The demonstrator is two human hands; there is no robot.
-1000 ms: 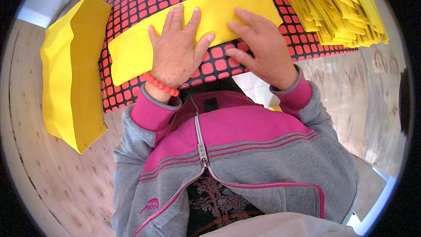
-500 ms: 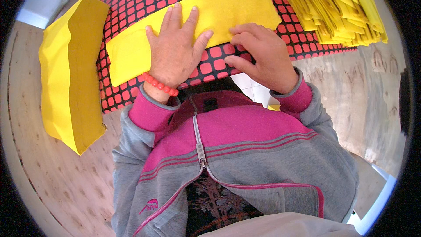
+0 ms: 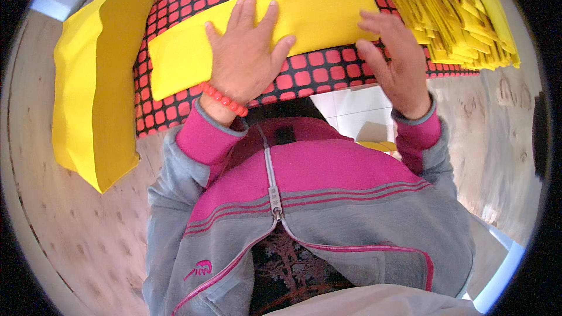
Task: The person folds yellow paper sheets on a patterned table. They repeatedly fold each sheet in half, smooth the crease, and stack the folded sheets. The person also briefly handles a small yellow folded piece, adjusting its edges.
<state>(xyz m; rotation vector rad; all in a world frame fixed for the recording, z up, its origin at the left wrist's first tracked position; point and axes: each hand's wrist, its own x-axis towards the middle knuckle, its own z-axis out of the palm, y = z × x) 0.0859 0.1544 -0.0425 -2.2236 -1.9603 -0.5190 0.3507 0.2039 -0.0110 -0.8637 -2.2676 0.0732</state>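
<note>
A folded strip of yellow cloth point(image 3: 319, 14) lies lengthwise before me on a red-and-black checked cover point(image 3: 175, 0). My left hand point(image 3: 243, 52) presses flat on its left half, fingers spread, a red bead bracelet at the wrist. At the strip's right end is my right hand point(image 3: 398, 58), its fingers stretched out and thumb apart, with nothing held. Whether its fingertips touch the cloth I cannot tell. Part of the strip is hidden under my left hand.
On the left, a yellow folded cloth stack point(image 3: 96, 82) lies over the wooden surface point(image 3: 88, 228) and the cover's edge. Several folded yellow cloths point(image 3: 462, 17) are heaped at the far right. Pale floor tiles point(image 3: 357, 105) show below the cover's near edge.
My right hand has moved right along the strip to its end, and its fingers have straightened. My left hand stays flat on the cloth. The whole view has shifted slightly.
</note>
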